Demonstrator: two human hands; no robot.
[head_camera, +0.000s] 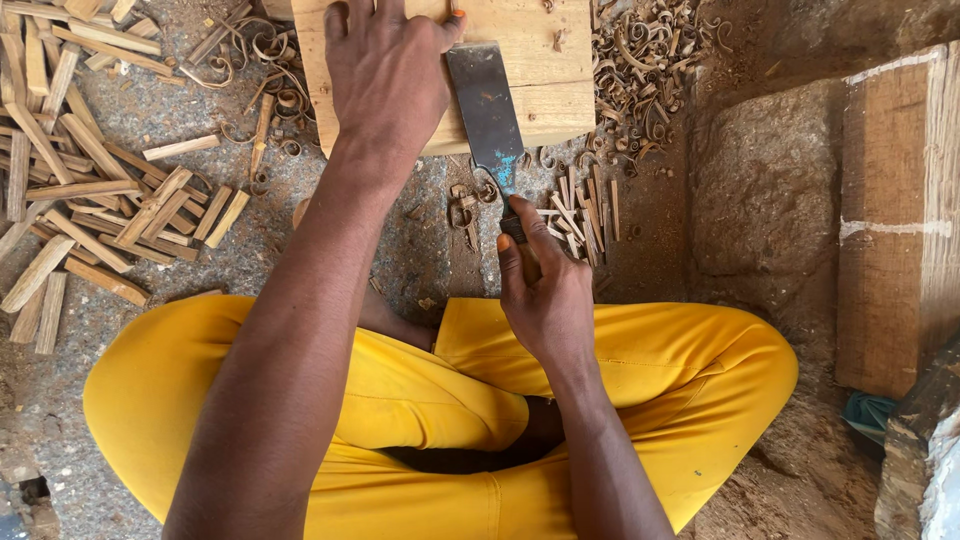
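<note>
A person sits cross-legged on the ground (420, 240) in yellow trousers (660, 370), both arms reaching to a wooden block (545, 60) that stands at the far middle of the scene. The left hand (385, 75) lies palm down on the block's top, its fingers (340, 20) spread and flat against the wood, pressing on it rather than closed around anything; the thumb points right toward the blade. The right hand (545, 285) is nearer, between the block and the knees, with its fingers wrapped tight about the handle of a cleaver (487, 110), the thumb laid along the handle's top. The handle itself is all but hidden inside the fist. The cleaver's broad, dark blade runs away from the hand, tilting slightly left, and rests flat on the near right part of the block, just beside the left thumb; a patch of blue shows near its near end. Curled shavings (640, 50) lie thick to the right of the block and more thinly to its left. A small bundle of thin slivers (585, 215) lies on the ground just right of the right hand. Far to the left, well apart from the hands, lies a loose pile of split sticks (90, 190). At the right stands a rough stone (765, 190) with a thick timber beam (895, 220) beside it.
</note>
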